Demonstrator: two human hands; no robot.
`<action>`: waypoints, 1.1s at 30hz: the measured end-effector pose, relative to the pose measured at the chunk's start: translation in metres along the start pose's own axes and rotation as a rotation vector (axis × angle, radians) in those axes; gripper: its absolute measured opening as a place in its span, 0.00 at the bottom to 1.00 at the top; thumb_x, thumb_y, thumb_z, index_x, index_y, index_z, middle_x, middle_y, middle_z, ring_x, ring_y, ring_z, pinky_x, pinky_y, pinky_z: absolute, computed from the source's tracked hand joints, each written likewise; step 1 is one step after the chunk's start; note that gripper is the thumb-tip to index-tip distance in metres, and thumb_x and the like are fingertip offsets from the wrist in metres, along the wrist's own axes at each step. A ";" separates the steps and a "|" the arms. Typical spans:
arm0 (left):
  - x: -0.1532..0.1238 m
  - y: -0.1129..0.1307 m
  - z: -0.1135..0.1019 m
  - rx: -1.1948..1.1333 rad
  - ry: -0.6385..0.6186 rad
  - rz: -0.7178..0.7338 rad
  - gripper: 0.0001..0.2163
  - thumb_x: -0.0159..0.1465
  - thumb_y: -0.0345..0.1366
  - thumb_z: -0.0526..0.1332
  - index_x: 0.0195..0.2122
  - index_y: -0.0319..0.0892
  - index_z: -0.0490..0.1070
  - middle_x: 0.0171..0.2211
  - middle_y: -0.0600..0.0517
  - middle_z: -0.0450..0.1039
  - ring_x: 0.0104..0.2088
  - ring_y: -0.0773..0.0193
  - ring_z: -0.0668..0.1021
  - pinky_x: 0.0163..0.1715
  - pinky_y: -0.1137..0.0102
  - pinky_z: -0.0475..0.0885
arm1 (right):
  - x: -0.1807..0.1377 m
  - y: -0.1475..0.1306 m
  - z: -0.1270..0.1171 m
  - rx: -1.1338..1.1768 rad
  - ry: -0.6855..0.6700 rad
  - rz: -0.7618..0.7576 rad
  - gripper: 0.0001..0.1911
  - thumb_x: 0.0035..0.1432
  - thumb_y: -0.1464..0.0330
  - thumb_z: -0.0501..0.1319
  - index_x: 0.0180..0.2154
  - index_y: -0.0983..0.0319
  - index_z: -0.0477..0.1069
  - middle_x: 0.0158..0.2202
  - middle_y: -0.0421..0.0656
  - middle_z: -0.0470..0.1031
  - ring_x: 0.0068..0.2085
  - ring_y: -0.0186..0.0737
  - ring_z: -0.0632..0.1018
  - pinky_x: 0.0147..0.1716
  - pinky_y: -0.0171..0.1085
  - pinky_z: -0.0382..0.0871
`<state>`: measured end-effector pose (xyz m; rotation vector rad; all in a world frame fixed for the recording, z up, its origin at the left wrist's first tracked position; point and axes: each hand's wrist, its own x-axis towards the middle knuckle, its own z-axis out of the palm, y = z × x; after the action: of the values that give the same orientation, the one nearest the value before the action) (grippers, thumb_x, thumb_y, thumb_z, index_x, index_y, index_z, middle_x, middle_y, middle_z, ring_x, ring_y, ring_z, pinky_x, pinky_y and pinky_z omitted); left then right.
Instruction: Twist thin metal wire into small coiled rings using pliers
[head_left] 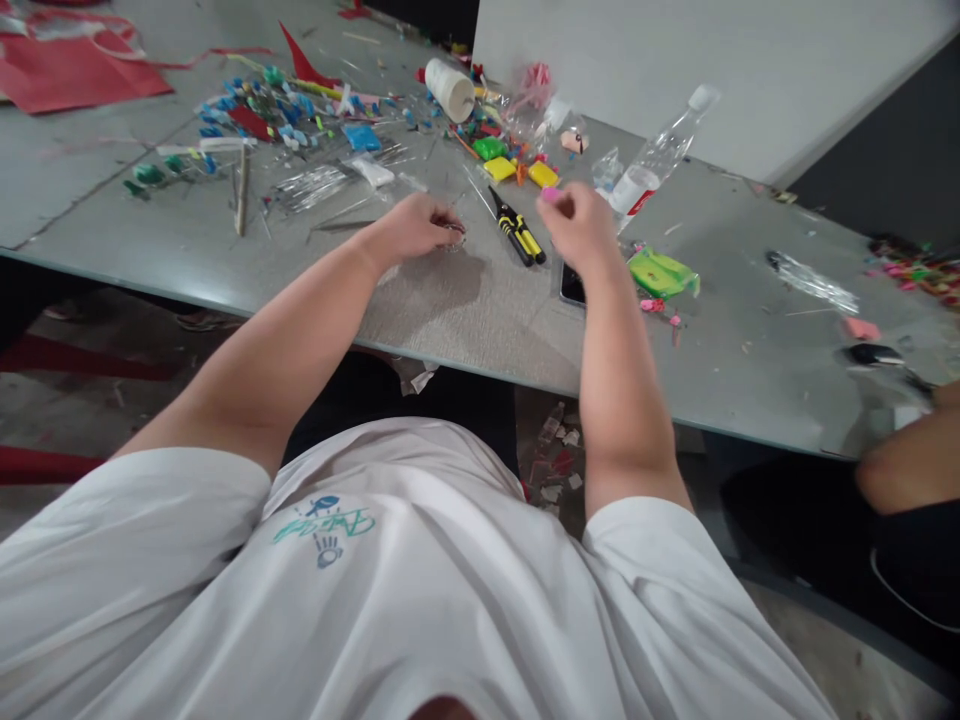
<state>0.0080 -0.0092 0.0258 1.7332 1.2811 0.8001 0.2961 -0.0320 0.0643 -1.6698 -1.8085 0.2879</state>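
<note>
My left hand (pixel 421 228) is closed just above the grey table (pixel 480 310), its fingertips around something small and dark that I cannot make out. Between the thumb and fingers of my right hand (pixel 583 228) is a small pink lump (pixel 551 194), possibly clay. Black-and-yellow pliers (pixel 517 228) lie between the two hands. Partly covered by my right wrist is a dark phone (pixel 572 284). Yellow packets (pixel 543 175) and a green packet (pixel 490 148) lie beyond the pliers.
A clear plastic bottle (pixel 660 155) stands tilted in view behind my right hand. Nearby are a white tub (pixel 450 90) on its side, a green wrapper (pixel 664 272) and many coloured bits (pixel 289 125). Another person's arm (pixel 911 460) reaches in at the right edge.
</note>
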 end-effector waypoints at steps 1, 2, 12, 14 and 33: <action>0.000 0.001 0.001 -0.017 0.020 0.013 0.03 0.64 0.29 0.73 0.38 0.43 0.83 0.28 0.52 0.74 0.32 0.61 0.75 0.37 0.67 0.68 | -0.004 0.012 -0.018 -0.091 -0.023 0.109 0.21 0.77 0.60 0.71 0.31 0.57 0.67 0.29 0.38 0.67 0.40 0.42 0.78 0.50 0.41 0.75; 0.000 0.001 0.001 -0.032 0.038 0.025 0.03 0.64 0.29 0.73 0.38 0.43 0.83 0.28 0.52 0.73 0.31 0.61 0.74 0.37 0.67 0.68 | -0.009 0.026 -0.034 -0.151 -0.056 0.210 0.24 0.77 0.61 0.70 0.28 0.57 0.65 0.27 0.38 0.65 0.37 0.41 0.76 0.47 0.41 0.74; 0.001 0.003 0.000 -0.176 0.094 -0.084 0.07 0.60 0.30 0.75 0.36 0.45 0.79 0.27 0.53 0.73 0.29 0.63 0.74 0.34 0.69 0.70 | -0.038 0.071 -0.062 -0.155 -0.358 0.540 0.21 0.75 0.66 0.72 0.29 0.57 0.69 0.25 0.39 0.75 0.27 0.38 0.75 0.33 0.39 0.69; 0.001 0.005 0.000 -0.201 0.115 -0.124 0.07 0.60 0.27 0.73 0.35 0.44 0.79 0.28 0.53 0.73 0.28 0.65 0.73 0.35 0.69 0.71 | -0.036 0.068 -0.061 -0.196 -0.381 0.509 0.23 0.73 0.66 0.75 0.28 0.57 0.67 0.25 0.39 0.74 0.27 0.38 0.74 0.32 0.39 0.67; -0.005 0.011 -0.001 -0.213 0.053 -0.178 0.07 0.61 0.37 0.73 0.37 0.47 0.76 0.21 0.59 0.73 0.35 0.69 0.68 0.40 0.69 0.65 | -0.041 0.059 -0.065 -0.077 -0.327 0.572 0.24 0.72 0.69 0.76 0.30 0.57 0.64 0.24 0.36 0.68 0.26 0.33 0.69 0.29 0.36 0.65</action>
<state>0.0107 -0.0154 0.0362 1.4177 1.3143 0.8493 0.3808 -0.0787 0.0679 -2.2818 -1.5295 0.7831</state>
